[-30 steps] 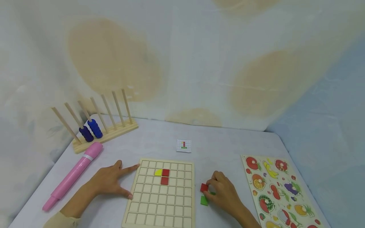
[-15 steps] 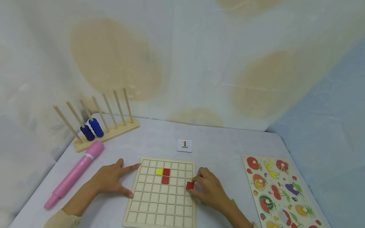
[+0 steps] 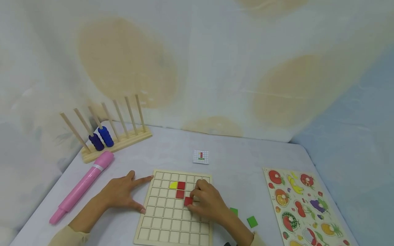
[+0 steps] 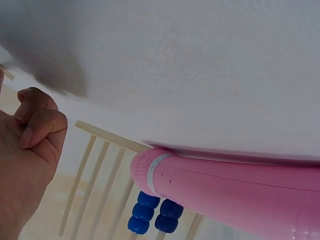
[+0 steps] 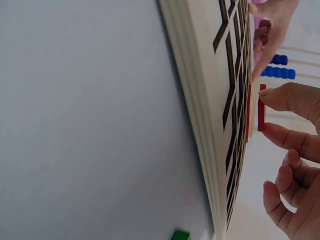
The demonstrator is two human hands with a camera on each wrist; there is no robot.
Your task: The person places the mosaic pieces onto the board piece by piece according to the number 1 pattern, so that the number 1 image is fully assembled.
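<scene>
A wooden grid board [image 3: 166, 213] lies at the front middle of the table. In it sit a yellow quarter-round tile [image 3: 173, 185] and two red square tiles [image 3: 180, 194], one below the other. My right hand [image 3: 207, 201] pinches another red square tile [image 3: 188, 201] between thumb and index finger, over the board just below and right of the lower red one. In the right wrist view this tile [image 5: 261, 108] stands edge-on above the grid. At the board's left edge rest the straight thumb and index finger of my left hand [image 3: 120, 192]; its other fingers are bent.
Green tiles [image 3: 252, 222] lie right of the board, one partly behind my right forearm. A small pattern card [image 3: 201, 156] lies beyond the board. At the left are a pink cylinder [image 3: 83, 186] and a wooden peg abacus [image 3: 118, 145]; a fruit puzzle [image 3: 303, 208] lies right.
My right hand has picked up the red tile beside the board and carried it left over the grid, uncovering green tiles. My left hand stays at the board's edge.
</scene>
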